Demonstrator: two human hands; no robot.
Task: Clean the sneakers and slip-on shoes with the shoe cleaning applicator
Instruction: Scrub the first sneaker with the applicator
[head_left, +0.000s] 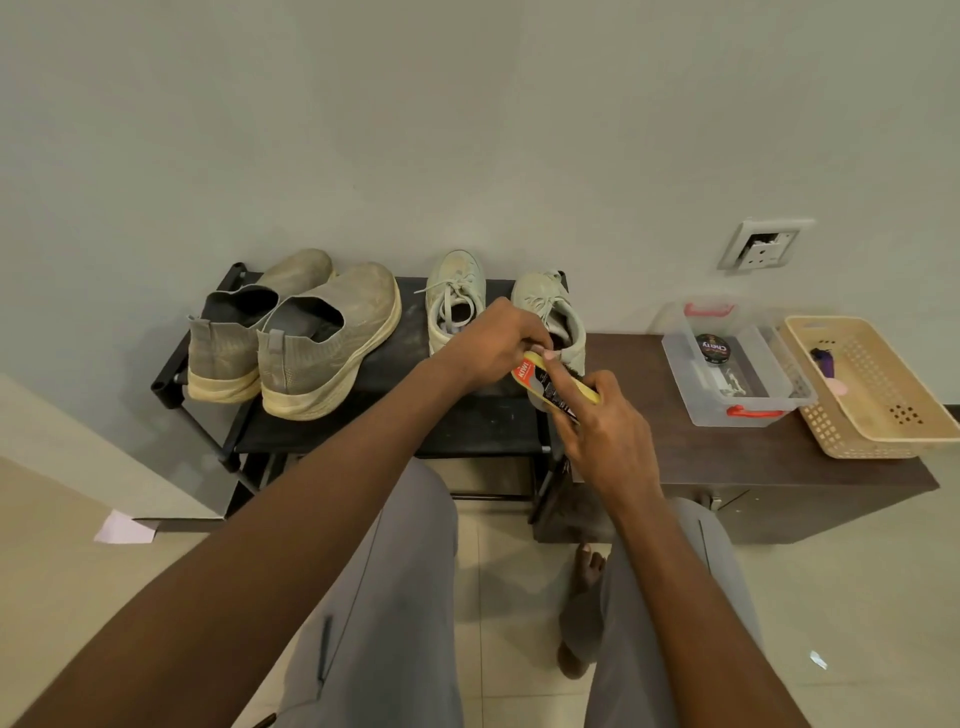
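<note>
Two grey-beige slip-on shoes (322, 338) stand heel-toward-me on the left of a black shoe rack (467, 421). Two pale laced sneakers (454, 296) stand on the rack's right side, by the wall. In front of the right sneaker (550, 306) both hands hold the shoe cleaning applicator (545, 384), a yellow tube with a red Kiwi label. My right hand (608, 431) grips its lower end. My left hand (493, 343) pinches its upper end. The applicator's tip is hidden under my left fingers.
A dark wooden bench (779, 467) adjoins the rack on the right. On it stand a clear plastic box (737, 374) with red handles holding a polish tin (712, 347), and a beige perforated basket (878, 395). A wall socket (763, 244) is above. My legs and a bare foot are below.
</note>
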